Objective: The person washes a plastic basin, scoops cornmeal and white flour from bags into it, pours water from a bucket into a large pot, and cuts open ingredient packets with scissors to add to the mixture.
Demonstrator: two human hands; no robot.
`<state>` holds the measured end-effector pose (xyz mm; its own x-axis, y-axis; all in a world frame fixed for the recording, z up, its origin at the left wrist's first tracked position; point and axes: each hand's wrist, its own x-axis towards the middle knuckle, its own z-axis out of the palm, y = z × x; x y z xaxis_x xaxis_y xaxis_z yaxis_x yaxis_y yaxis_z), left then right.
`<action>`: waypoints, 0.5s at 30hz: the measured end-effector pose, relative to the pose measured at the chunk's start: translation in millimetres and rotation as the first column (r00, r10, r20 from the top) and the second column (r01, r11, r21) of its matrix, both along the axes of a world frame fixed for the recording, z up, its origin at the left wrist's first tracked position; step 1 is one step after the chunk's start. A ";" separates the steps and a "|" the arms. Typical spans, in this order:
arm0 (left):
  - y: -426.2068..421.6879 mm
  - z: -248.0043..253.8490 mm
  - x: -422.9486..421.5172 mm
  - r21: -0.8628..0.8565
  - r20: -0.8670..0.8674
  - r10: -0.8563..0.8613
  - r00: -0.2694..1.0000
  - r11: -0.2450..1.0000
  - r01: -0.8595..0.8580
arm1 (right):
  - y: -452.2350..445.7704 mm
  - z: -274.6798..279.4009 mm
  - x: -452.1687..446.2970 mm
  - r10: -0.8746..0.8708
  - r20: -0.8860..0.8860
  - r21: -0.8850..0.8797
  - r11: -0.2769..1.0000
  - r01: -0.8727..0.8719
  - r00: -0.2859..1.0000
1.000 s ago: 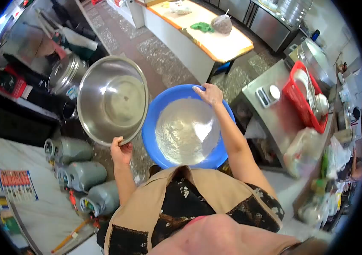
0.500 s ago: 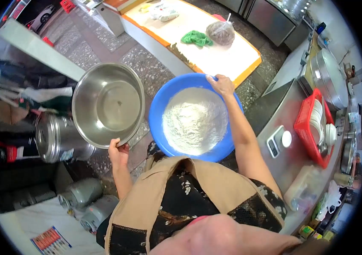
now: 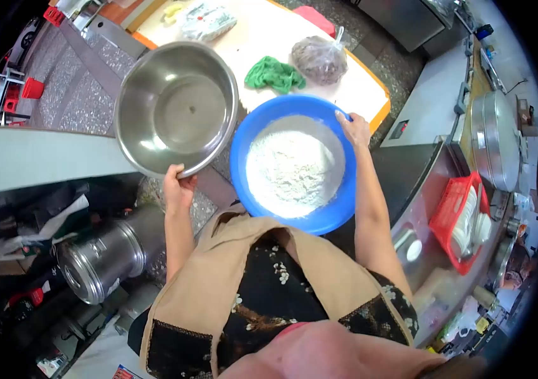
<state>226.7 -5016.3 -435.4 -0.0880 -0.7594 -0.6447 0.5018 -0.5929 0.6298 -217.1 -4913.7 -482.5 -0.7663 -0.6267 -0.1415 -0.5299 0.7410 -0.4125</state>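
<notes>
My left hand (image 3: pixel 179 183) grips the near rim of a wide steel bowl (image 3: pixel 180 148), which has only a small dark spot showing on its bottom. At the right side, my right hand (image 3: pixel 354 129) is closed on the rim of a blue plastic basin (image 3: pixel 244 183). White flour (image 3: pixel 294 167) lies heaped in the basin. The basin is held close in front of my body, and the steel bowl is to its left, beside the table (image 3: pixel 360 95).
On the table lie a green cloth (image 3: pixel 275 74), a tied bag of brownish stuff (image 3: pixel 319 60) and a white package (image 3: pixel 207 22). A steel counter at right carries a red basket (image 3: pixel 444 218) of dishes and a scale (image 3: pixel 408 245). A large steel pot (image 3: pixel 101 259) stands at left.
My body has moved toward the table, carrying both vessels with it. The steel bowl and the basin are now nearer the table's edge, with both hands still on the rims.
</notes>
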 end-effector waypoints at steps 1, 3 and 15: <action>-13.6 -3.4 -13.3 0.003 0.026 -0.017 1.000 1.000 0.017 | -10.6 -7.6 -15.4 -0.009 0.010 -0.006 1.000 0.009 1.000; -29.0 -1.5 -35.6 0.015 0.079 -0.025 0.997 1.000 0.024 | -15.3 -20.5 -35.8 -0.052 0.105 0.068 0.997 0.045 0.993; -157.6 -70.6 -159.8 0.210 0.105 -0.180 0.978 0.965 0.155 | 0.6 -109.6 -138.8 -0.407 0.108 0.172 0.906 0.386 0.907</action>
